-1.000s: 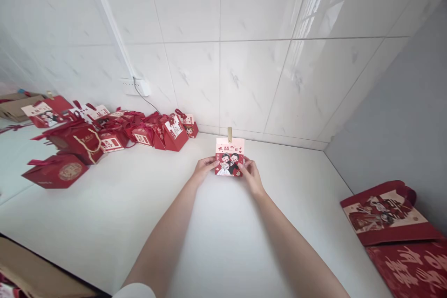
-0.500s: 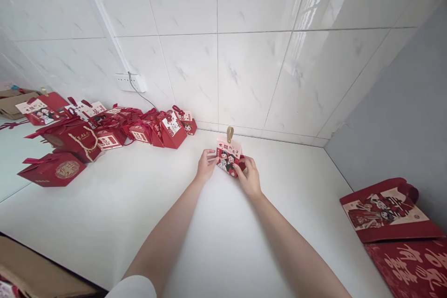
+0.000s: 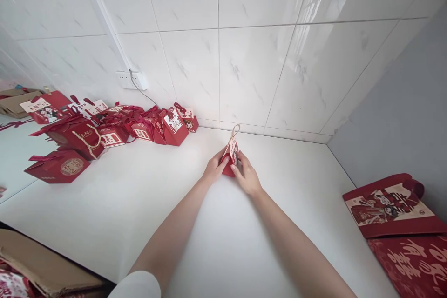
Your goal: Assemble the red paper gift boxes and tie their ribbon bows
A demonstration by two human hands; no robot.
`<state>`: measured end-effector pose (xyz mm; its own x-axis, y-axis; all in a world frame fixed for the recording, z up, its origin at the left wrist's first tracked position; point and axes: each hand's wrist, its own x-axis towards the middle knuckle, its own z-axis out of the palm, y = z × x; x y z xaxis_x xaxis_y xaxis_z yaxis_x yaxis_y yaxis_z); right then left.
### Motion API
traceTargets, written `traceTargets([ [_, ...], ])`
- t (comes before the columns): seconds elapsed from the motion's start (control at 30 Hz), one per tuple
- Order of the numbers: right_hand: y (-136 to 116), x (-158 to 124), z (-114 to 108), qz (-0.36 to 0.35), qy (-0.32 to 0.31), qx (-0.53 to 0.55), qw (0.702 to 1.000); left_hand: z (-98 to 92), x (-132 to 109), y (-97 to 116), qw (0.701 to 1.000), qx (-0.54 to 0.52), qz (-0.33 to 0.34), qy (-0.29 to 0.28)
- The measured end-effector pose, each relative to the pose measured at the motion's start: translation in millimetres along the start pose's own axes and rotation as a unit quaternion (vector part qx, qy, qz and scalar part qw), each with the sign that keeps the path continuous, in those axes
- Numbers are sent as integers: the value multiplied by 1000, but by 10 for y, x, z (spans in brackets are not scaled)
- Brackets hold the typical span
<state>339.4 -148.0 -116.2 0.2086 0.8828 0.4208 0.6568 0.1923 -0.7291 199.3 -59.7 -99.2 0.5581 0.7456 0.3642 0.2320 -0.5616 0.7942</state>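
Between my hands stands a small red gift box (image 3: 228, 169) with a pale printed card front and a beige loop handle on top. Its narrow red side faces me, and the printed face is turned to the right. My left hand (image 3: 215, 166) is closed on the box's left side, thumb on the near red side. On the other side, my right hand (image 3: 246, 173) grips the printed face, its thumb at the near lower edge. The box's far side is hidden. Both hands rest close to the white tabletop (image 3: 223, 237).
Several red gift boxes (image 3: 176, 130) crowd the back left by the wall. A red box with a round gold emblem (image 3: 72, 166) stands nearest on that side. Red printed bags (image 3: 394, 207) lie at the right edge. A cardboard box (image 3: 45, 265) is at lower left.
The gift box has turned, so its printed face, which was toward me, now points right and its red side shows. My left hand has moved right and closed on it.
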Motion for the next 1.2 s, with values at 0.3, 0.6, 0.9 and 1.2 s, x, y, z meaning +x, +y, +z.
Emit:
traceTargets([
  [0.3,105,49,31,60,0,-260,964,-46,-37,-30,917,397,21,-19],
  [0.6,137,58,46,33,-35,-279,959,-23,-51,-43,893,436,79,-83],
  [0.9,129,43,-22,39,-7,-265,963,57,-48,26,901,413,117,-62],
  [1.2,62,-5,-121,-19,80,-275,958,-40,-113,72,912,365,173,-78],
])
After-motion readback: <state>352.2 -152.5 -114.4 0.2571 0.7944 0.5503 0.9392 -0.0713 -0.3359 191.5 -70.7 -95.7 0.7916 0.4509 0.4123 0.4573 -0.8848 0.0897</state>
